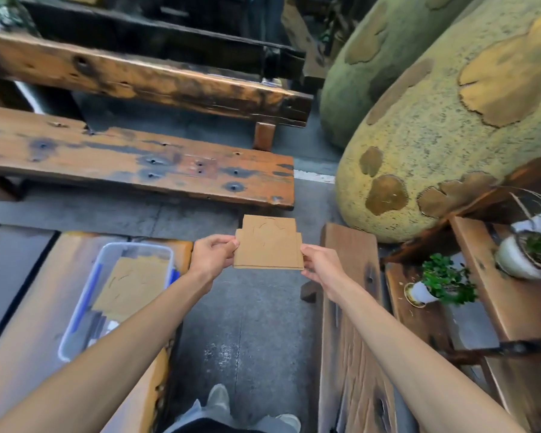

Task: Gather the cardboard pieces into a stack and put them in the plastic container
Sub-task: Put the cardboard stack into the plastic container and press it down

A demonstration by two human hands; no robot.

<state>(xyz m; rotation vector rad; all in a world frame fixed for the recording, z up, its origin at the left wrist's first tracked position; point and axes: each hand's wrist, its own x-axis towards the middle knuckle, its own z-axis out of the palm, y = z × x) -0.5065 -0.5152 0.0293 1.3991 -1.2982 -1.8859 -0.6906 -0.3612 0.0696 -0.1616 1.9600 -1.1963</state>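
A thin stack of brown cardboard pieces [268, 243] hangs in the air above the grey floor, in front of me. My left hand [212, 257] pinches its left edge and my right hand [320, 266] pinches its right edge. A clear plastic container [75, 326] stands on the wooden table at lower left. Another cardboard piece [132, 284] lies inside it, on top of other small items.
Two worn wooden benches [132, 164] run across ahead. A narrow wooden bench [350, 307] stands to the right of my right arm. Large yellow-green boulders [434, 135] rise at the right. Potted plants [444, 282] sit on wooden shelves at right. My shoes show at the bottom.
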